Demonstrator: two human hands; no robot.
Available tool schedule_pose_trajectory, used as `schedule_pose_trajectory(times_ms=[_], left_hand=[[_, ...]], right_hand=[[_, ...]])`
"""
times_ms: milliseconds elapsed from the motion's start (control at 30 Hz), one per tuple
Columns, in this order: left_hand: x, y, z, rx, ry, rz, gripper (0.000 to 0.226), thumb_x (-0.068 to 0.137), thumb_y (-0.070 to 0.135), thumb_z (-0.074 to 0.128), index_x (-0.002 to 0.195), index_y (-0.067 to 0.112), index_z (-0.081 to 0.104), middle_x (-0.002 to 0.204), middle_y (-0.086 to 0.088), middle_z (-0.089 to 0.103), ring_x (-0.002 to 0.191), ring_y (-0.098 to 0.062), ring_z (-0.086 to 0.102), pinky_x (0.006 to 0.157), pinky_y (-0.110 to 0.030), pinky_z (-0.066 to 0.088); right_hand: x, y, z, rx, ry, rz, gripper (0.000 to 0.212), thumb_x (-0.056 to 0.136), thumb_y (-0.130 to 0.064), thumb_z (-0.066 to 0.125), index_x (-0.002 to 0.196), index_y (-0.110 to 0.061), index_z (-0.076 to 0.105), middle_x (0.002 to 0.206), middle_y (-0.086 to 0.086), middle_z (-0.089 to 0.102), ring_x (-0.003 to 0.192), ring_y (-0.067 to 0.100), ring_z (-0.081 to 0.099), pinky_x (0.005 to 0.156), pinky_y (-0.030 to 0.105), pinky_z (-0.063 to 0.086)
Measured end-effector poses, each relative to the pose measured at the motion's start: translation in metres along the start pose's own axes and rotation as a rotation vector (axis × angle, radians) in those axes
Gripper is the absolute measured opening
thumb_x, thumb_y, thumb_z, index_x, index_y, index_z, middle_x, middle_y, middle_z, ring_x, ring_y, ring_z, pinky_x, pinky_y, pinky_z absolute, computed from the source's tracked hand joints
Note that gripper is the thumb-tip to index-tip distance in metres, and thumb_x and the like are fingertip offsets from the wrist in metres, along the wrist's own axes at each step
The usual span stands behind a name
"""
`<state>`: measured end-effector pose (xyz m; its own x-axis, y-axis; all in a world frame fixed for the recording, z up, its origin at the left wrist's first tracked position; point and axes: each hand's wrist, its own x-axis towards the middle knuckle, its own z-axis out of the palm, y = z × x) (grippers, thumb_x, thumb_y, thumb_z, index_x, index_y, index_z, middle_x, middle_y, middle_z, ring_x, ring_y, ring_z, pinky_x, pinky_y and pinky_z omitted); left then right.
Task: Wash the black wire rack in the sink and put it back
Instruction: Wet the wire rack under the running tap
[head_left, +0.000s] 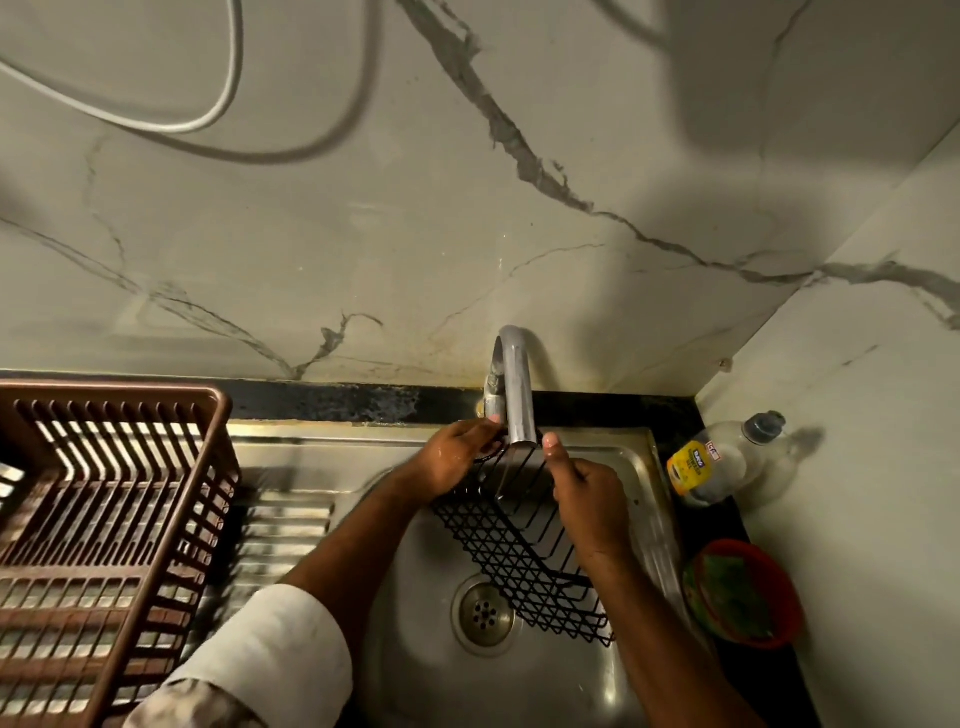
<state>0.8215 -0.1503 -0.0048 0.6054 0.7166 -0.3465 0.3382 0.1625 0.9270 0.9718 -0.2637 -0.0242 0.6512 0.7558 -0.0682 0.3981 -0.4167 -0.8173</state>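
Observation:
The black wire rack (519, 551) is held over the steel sink (639, 467), tilted, with its upper end right under the spout of the grey tap (517, 389). My left hand (457, 462) grips the rack's top left edge. My right hand (587, 504) holds its right side, thumb raised beside the spout. The rack's lower end hangs above the drain (484, 616). I cannot tell whether water is running.
A brown plastic dish basket (104, 519) stands on the ribbed drainboard at the left. A dish-soap bottle (722, 460) lies on the black counter at the right. Below it sits a red bowl (743, 592) with a green scrubber. Marble wall behind.

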Motion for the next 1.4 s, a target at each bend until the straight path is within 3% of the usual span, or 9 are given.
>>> schedule_pose_trajectory(times_ms=[300, 400, 467, 567, 633, 800, 900, 1233, 1400], left_hand=[[-0.003, -0.025, -0.015, -0.556, 0.016, -0.159, 0.051, 0.096, 0.058, 0.059, 0.109, 0.01, 0.07, 0.095, -0.006, 0.073, 0.093, -0.023, 0.07, 0.097, -0.044, 0.049], [-0.006, -0.016, -0.002, -0.557, 0.127, -0.191, 0.088, 0.062, 0.08, 0.077, 0.113, 0.009, 0.069, 0.103, -0.012, 0.071, 0.101, -0.035, 0.068, 0.104, -0.05, 0.044], [-0.01, -0.004, 0.006, -0.533, 0.149, -0.187, 0.092, 0.074, 0.072, 0.073, 0.13, 0.0, 0.06, 0.119, -0.036, 0.061, 0.106, -0.044, 0.064, 0.099, -0.05, 0.052], [-0.013, 0.004, 0.009, -0.391, 0.147, -0.124, 0.031, 0.103, 0.039, 0.053, 0.096, 0.01, 0.065, 0.084, -0.012, 0.066, 0.074, -0.017, 0.065, 0.067, -0.032, 0.053], [-0.014, 0.008, 0.011, -0.349, 0.121, -0.089, 0.028, 0.105, 0.027, 0.051, 0.083, 0.013, 0.061, 0.072, -0.004, 0.062, 0.058, -0.007, 0.064, 0.057, -0.026, 0.054], [-0.014, 0.015, 0.029, -0.17, 0.11, -0.037, 0.017, 0.098, 0.021, 0.067, 0.084, 0.013, 0.063, 0.081, -0.016, 0.068, 0.077, -0.033, 0.068, 0.076, -0.05, 0.06], [-0.015, 0.017, 0.037, -0.099, 0.116, 0.024, 0.036, 0.086, 0.041, 0.075, 0.092, 0.005, 0.072, 0.09, -0.031, 0.071, 0.084, -0.054, 0.068, 0.079, -0.067, 0.055], [-0.013, -0.01, 0.029, -0.042, 0.019, 0.299, 0.018, 0.094, 0.034, 0.059, 0.094, 0.021, 0.072, 0.084, 0.0, 0.074, 0.08, -0.019, 0.071, 0.074, -0.034, 0.055], [-0.005, -0.054, 0.015, 0.3, 0.247, 0.294, 0.044, 0.106, 0.055, 0.029, 0.108, 0.028, 0.065, 0.106, 0.005, 0.066, 0.102, -0.014, 0.061, 0.095, -0.05, 0.051]], right_hand=[[-0.006, 0.002, -0.012, 0.496, 0.085, 0.261, 0.058, 0.086, -0.075, 0.05, 0.063, -0.023, 0.053, 0.059, -0.003, 0.052, 0.058, 0.017, 0.047, 0.06, 0.031, 0.039], [-0.009, 0.007, -0.011, 0.705, 0.086, 0.387, 0.05, 0.086, -0.072, 0.054, 0.074, -0.023, 0.056, 0.062, -0.005, 0.054, 0.06, 0.015, 0.048, 0.058, 0.028, 0.038], [-0.011, 0.013, -0.01, 0.764, 0.062, 0.394, 0.05, 0.088, -0.067, 0.053, 0.081, -0.018, 0.062, 0.068, -0.002, 0.062, 0.066, 0.015, 0.056, 0.065, 0.03, 0.043], [-0.009, 0.023, -0.018, 0.715, 0.001, 0.27, 0.041, 0.098, -0.049, 0.048, 0.083, -0.02, 0.072, 0.076, -0.002, 0.074, 0.076, 0.012, 0.068, 0.083, 0.038, 0.047], [-0.002, 0.026, -0.029, 0.624, -0.007, 0.207, 0.034, 0.101, -0.041, 0.048, 0.096, -0.019, 0.074, 0.092, 0.002, 0.076, 0.091, 0.016, 0.07, 0.089, 0.042, 0.049], [0.021, -0.006, -0.032, -0.106, -0.164, -0.169, 0.038, 0.104, -0.043, 0.045, 0.093, -0.02, 0.073, 0.088, -0.002, 0.073, 0.083, 0.015, 0.066, 0.069, 0.026, 0.044], [0.016, -0.028, -0.012, -0.267, -0.166, -0.121, 0.051, 0.104, -0.054, 0.031, 0.09, -0.022, 0.067, 0.082, -0.001, 0.068, 0.078, 0.019, 0.064, 0.07, 0.032, 0.048], [0.016, -0.04, -0.007, -0.242, -0.041, -0.188, 0.049, 0.089, -0.054, 0.06, 0.062, -0.013, 0.062, 0.054, -0.003, 0.056, 0.051, 0.011, 0.051, 0.052, 0.028, 0.037], [0.02, -0.032, -0.02, -0.077, 0.023, -0.161, 0.06, 0.089, -0.051, 0.067, 0.046, -0.017, 0.043, 0.042, -0.005, 0.041, 0.041, 0.007, 0.039, 0.048, 0.026, 0.028]])
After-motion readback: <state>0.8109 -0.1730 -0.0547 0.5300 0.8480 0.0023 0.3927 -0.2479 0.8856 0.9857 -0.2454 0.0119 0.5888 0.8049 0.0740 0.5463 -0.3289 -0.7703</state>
